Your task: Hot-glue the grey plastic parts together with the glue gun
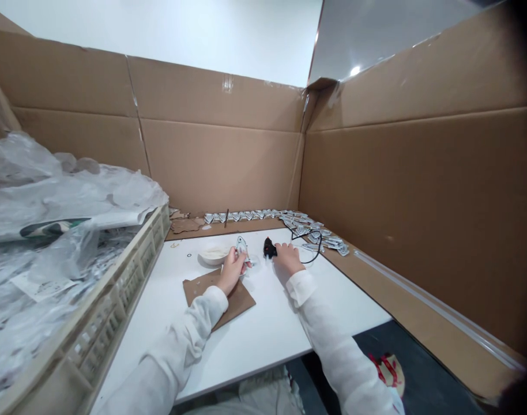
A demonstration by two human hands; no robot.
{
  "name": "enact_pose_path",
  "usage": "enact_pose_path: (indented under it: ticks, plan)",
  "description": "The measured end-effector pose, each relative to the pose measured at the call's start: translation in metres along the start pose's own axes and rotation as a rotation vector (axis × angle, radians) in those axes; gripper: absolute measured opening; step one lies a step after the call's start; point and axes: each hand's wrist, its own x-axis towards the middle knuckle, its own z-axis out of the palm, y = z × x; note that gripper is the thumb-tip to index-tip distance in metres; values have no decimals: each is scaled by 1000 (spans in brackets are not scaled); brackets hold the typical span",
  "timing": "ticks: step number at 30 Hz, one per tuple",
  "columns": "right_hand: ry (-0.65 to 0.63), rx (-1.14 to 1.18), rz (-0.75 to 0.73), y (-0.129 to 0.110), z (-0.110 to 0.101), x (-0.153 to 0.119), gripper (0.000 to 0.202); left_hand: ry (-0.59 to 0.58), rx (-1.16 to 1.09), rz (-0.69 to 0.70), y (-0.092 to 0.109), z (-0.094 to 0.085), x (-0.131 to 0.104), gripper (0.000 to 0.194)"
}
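My left hand pinches a small pointed piece of clear and whitish plastic and holds it upright over the white table. Below that hand lies a brown cardboard sheet with pale spots on it. Just behind and left of the hand stands a white bowl; what is in it is hard to make out. My right hand is closed round a black glue gun, whose front points left towards the plastic piece, a short gap apart. Its black cord loops out to the right.
Similar small pieces line the back edge, and more are heaped at the back right. A beige crate full of plastic-wrapped goods borders the left. Tall cardboard walls enclose the back and right of the white table.
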Motion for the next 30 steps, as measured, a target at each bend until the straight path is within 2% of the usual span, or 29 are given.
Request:
enact_pose_path:
  ticks: [3, 6, 9, 14, 18, 24, 30]
  plan:
    - [-15, -15, 34, 5, 8, 7, 30, 18, 32, 9, -2, -1, 0, 27]
    - [10, 92, 34, 7, 9, 10, 32, 31, 26, -4, -3, -2, 2, 24]
    - [29, 308, -22, 3, 7, 8, 36, 66, -14, -44, -3, -2, 3, 20]
    - [0, 712, -137, -17, 4, -3, 59, 95, -88, -114, -1, 0, 3, 16]
    - [-7, 913, -219, -30, 3, -13, 58, 108, -105, -118, -1, 0, 3, 15]
    - [-117, 963, -240, -36, 3, -24, 56, 129, -127, -138, 3, 0, 3, 15]
    - [-143, 899, -226, -34, 8, -23, 59, 148, -110, -155, 7, 2, 2, 14]
